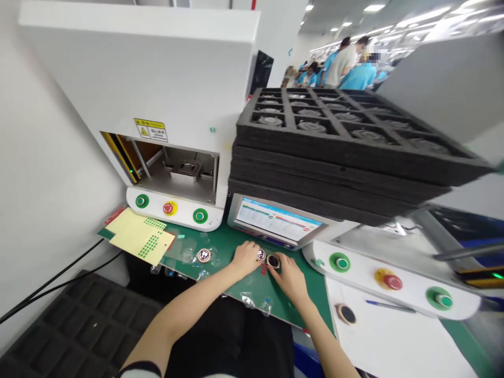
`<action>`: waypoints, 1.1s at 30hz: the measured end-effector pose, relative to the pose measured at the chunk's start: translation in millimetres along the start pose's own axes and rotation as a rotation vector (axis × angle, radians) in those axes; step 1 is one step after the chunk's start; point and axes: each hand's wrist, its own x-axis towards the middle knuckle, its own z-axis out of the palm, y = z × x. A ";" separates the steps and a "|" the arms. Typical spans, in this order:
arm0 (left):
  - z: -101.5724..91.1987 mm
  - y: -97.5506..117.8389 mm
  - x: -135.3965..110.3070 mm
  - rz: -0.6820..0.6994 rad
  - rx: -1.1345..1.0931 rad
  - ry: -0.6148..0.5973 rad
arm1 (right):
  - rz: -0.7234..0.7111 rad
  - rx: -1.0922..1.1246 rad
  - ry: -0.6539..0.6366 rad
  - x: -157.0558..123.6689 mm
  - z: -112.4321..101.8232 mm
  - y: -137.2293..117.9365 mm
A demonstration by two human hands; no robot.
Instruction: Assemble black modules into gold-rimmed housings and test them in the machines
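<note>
Over the green mat, my left hand [246, 258] has its fingers closed at a small round watch case with a lit display [260, 254]. Close beside it, my right hand [290, 275] grips another round watch case with a dark face and a gold-coloured rim [273, 261] between thumb and fingers. The two watch cases are very near each other; whether they touch I cannot tell. A third watch case, with a lit face [203, 255], lies on the mat to the left. On the white sheet at right rests a dark-faced watch case [346, 314].
A white machine [185, 210] with push buttons and an open bay stands at back left. A stack of black foam trays [315, 163] towers above a screen [275, 220]. Yellow sticker sheets [134, 236], plastic scraps [247, 299] and a blue pen [389, 306] lie about. People are in the background.
</note>
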 end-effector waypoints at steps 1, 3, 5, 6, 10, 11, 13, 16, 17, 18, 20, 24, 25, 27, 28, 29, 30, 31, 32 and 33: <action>-1.3 2.2 -1.7 -0.002 -0.018 0.000 | 0.014 0.005 0.001 -0.5 0.8 -0.7; -10.8 2.9 -10.7 0.011 -0.064 0.026 | 0.039 0.018 0.004 -1.8 1.4 -2.0; -33.2 -5.5 -27.0 0.039 -0.115 0.092 | 0.068 0.034 0.013 -3.6 1.5 -3.1; -49.8 -14.5 -36.4 0.053 -0.137 0.139 | 0.089 0.043 0.022 -4.6 1.7 -3.7; -142.9 -81.7 -58.3 0.006 -0.122 0.405 | 0.210 0.093 0.083 -9.6 4.1 -8.2; -168.6 -103.0 -56.5 -0.033 -0.093 0.473 | 0.242 0.106 0.098 -10.7 4.9 -9.9; -215.4 -145.5 -44.2 -0.079 -0.023 0.544 | 0.296 0.125 0.116 -11.8 5.8 -13.4; -262.6 -199.7 -10.7 -0.104 0.081 0.544 | 0.344 0.132 0.107 -9.8 4.3 -17.4; -271.3 -213.8 2.1 -0.113 0.106 0.523 | 0.347 0.131 0.096 -8.4 3.1 -18.2; -276.8 -225.6 14.8 -0.125 0.129 0.498 | 0.346 0.130 0.084 -6.8 1.6 -18.7; -280.8 -243.2 38.2 -0.158 0.165 0.443 | 0.341 0.130 0.059 -3.6 -1.3 -18.8; -277.3 -262.9 71.5 -0.221 0.219 0.338 | 0.347 0.138 0.032 0.2 -4.1 -18.1; -276.4 -266.0 77.2 -0.234 0.231 0.309 | 0.352 0.138 0.028 0.6 -4.0 -18.1; -275.8 -270.8 86.6 -0.260 0.250 0.248 | 0.368 0.133 0.023 1.0 -3.3 -18.3; -276.0 -272.5 90.6 -0.270 0.258 0.217 | 0.374 0.131 0.019 1.3 -2.9 -18.5; -276.3 -273.8 94.1 -0.278 0.264 0.187 | 0.378 0.128 0.015 1.6 -2.7 -18.6; -276.7 -274.7 97.3 -0.282 0.268 0.160 | 0.381 0.127 0.011 1.9 -2.5 -18.8; -277.2 -275.4 100.1 -0.283 0.270 0.134 | 0.380 0.125 0.006 2.2 -2.5 -19.0; -277.7 -275.8 102.5 -0.280 0.270 0.110 | 0.378 0.125 0.002 2.5 -2.5 -19.2; -278.3 -275.9 104.5 -0.277 0.268 0.087 | 0.377 0.122 -0.001 2.8 -2.5 -19.5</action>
